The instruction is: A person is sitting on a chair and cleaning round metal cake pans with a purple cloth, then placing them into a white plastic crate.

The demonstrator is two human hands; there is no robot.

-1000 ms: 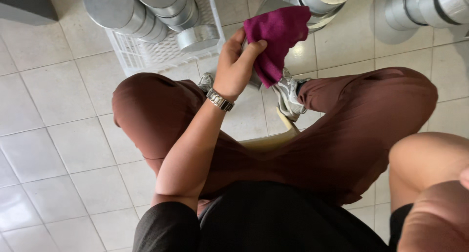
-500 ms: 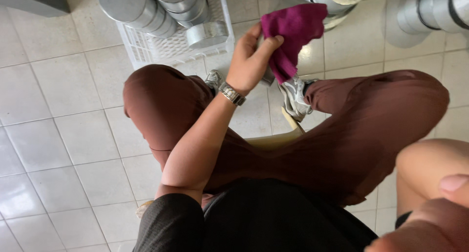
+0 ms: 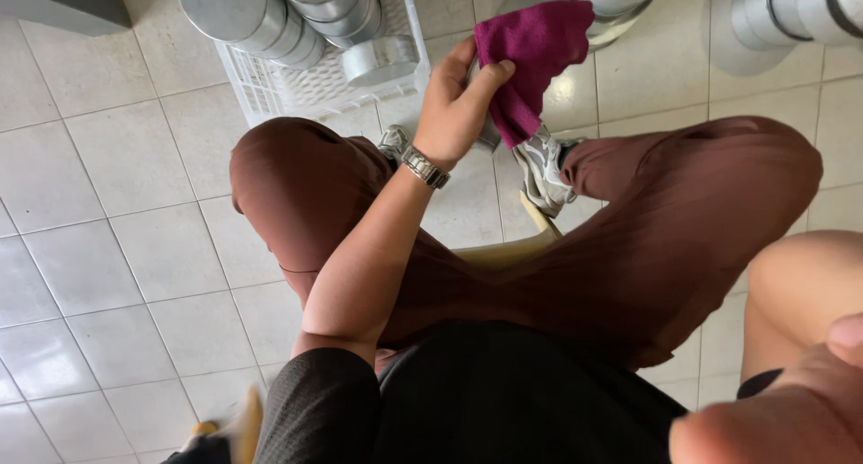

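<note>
My left hand (image 3: 457, 104), with a metal watch on the wrist, is stretched out in front of my knees and grips a magenta cloth (image 3: 537, 50). A small metal piece (image 3: 490, 137) shows just under the hand, against the cloth; I cannot tell its shape. My right hand (image 3: 791, 408) is blurred and very close to the camera at the bottom right, next to my bare forearm. Its fingers are hidden. I sit with brown trousers spread wide and grey sneakers (image 3: 544, 169) on the tiled floor.
A white plastic crate (image 3: 270, 93) holding several round metal tins (image 3: 235, 10) stands at the top left. More metal containers lie at the top centre (image 3: 611, 1) and top right (image 3: 796, 10). A pale yellow seat edge (image 3: 512, 248) shows between my legs.
My left hand with the cloth has shifted slightly right and up in the view. My right hand has come into view at the bottom right corner.
</note>
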